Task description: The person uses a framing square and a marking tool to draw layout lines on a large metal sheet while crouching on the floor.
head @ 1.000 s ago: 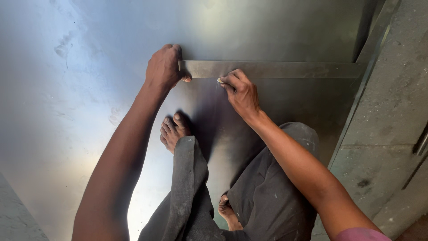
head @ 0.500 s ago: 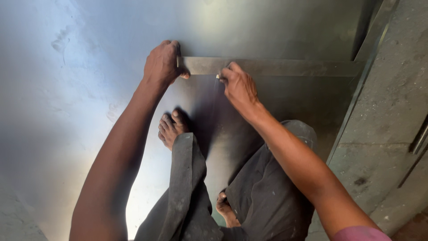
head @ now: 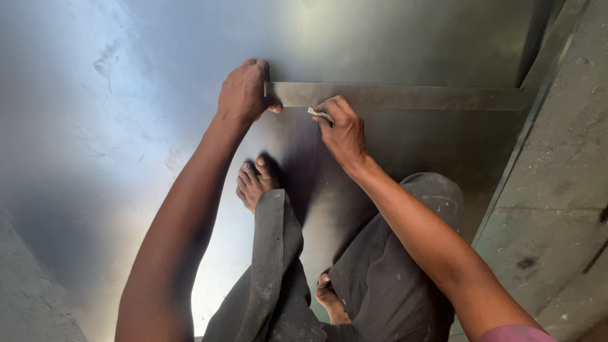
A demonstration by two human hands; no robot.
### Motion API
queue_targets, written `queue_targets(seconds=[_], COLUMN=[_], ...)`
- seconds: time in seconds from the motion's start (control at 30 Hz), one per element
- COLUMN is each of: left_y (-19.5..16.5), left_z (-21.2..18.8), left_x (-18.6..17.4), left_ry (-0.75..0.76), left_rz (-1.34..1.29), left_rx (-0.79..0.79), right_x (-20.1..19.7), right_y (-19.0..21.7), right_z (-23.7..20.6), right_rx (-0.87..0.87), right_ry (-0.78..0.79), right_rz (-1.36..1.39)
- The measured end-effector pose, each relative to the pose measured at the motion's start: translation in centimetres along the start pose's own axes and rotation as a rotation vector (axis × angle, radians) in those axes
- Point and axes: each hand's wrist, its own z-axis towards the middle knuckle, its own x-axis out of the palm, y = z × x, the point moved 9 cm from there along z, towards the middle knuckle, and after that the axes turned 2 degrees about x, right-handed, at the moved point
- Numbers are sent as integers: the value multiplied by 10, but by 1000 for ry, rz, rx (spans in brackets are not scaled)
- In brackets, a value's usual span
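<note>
Now | left hand [head: 244, 94] pins ruler [head: 405, 96] end | right hand [head: 342, 130] pinches chalk [head: 318, 114] at edge

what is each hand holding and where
Left hand presses down the left end of the metal straightedge. Right hand pinches a small pale marker at its rear, tip against the straightedge's lower edge.

Under my feet the metal sheet [head: 95, 158] glares with pale light — right of it lies grey concrete floor [head: 557, 190], stained and cracked.
</note>
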Motion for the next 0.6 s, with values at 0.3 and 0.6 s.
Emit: queue_targets(seconds=[0.3, 0.6], left_y=[3, -8], left_z=[0, 3], left_x=[6, -7], left_ry=[15, -52], left_rz=[-2, -13], left_rx=[-9, 98], right_x=[14, 21], right_y=[-13, -21], right_z=[7, -21], right_rx=[48, 200], right_ry=[129, 371], right_rz=[-165, -117])
